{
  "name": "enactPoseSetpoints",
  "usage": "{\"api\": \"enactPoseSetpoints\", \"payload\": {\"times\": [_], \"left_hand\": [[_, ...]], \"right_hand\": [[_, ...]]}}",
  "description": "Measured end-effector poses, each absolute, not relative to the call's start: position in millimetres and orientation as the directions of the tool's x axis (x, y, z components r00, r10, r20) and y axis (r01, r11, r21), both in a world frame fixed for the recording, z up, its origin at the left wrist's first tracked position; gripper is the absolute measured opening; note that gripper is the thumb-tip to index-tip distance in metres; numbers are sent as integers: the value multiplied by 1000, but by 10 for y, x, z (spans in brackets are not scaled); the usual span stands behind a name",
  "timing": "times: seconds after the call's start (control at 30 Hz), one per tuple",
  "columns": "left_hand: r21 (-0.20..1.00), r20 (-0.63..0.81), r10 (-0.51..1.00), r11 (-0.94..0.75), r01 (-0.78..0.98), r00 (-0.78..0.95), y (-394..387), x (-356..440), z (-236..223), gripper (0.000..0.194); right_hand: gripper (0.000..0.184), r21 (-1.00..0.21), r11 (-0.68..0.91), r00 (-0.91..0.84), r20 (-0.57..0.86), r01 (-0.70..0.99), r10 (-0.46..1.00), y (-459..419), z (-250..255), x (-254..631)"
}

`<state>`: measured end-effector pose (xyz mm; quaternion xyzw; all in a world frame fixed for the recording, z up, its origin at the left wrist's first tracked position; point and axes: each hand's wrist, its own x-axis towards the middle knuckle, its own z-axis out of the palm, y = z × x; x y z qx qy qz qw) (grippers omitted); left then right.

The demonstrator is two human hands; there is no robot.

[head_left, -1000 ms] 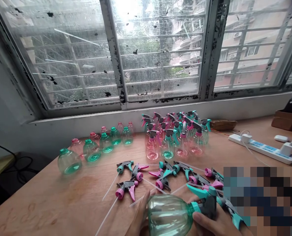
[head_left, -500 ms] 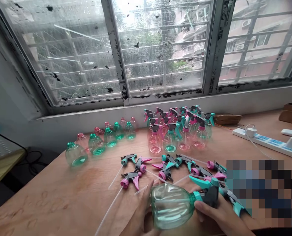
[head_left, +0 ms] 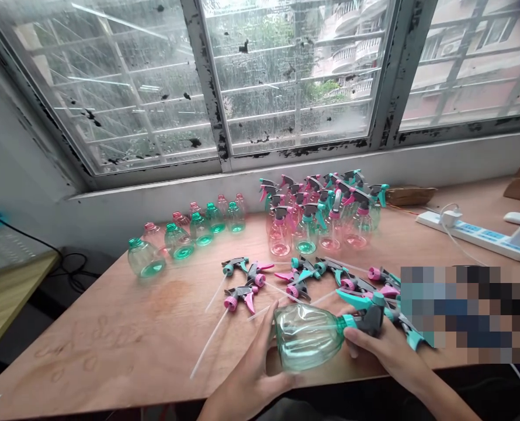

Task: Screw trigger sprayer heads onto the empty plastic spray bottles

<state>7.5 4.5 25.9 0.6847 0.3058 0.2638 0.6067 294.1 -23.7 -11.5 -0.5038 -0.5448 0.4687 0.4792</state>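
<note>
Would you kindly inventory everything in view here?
Clear plastic spray bottle: one, green with teal head, front centre
Loose plastic spray heads: about ten, pink or teal with grey, centre
Headless clear bottles: ten, five pink, five green, rear left
Assembled spray bottles: over ten, pink and green, rear centre
Power strip: one, white, right
Oval object: one, white, right
Packages: two, brown, back right
Wooden tables: two, brown centre, yellowish left
Cables: several, black, left
Window: one, grey frame, back
Left hand: one, at bottle's base
Right hand: one, at bottle's neck

A table (head_left: 146,327) (wooden) carries bottles (head_left: 147,257) and spray heads (head_left: 241,295).
</note>
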Motion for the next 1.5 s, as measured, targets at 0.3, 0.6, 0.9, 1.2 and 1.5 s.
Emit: {"api": "enactPoseSetpoints", "payload": {"times": [0.3, 0.6, 0.9, 1.2, 1.5], "left_hand": [[974, -27, 735, -135, 184, 678, 64, 63, 312, 104], [947, -14, 746, -204, 249, 666, 50, 53, 274, 113], [946, -34, 766, -183, 269, 642, 7, 75, 319, 121], [945, 18, 752, -228, 234, 659, 40, 45, 241, 109], [959, -74, 793, -111, 262, 604, -1, 38, 297, 104]], "right_hand": [[48, -999, 38, -19, 37, 38, 999, -238, -157, 2948], [48, -997, 65, -10, 64, 50, 998, -256, -83, 2919], [39, -997, 51, 28, 49, -57, 998, -259, -174, 2902], [41, -997, 83, 7, 83, 3, 997, -269, -99, 2896], [43, -996, 81, 14, 80, -28, 997, -262, -92, 2895]]}}
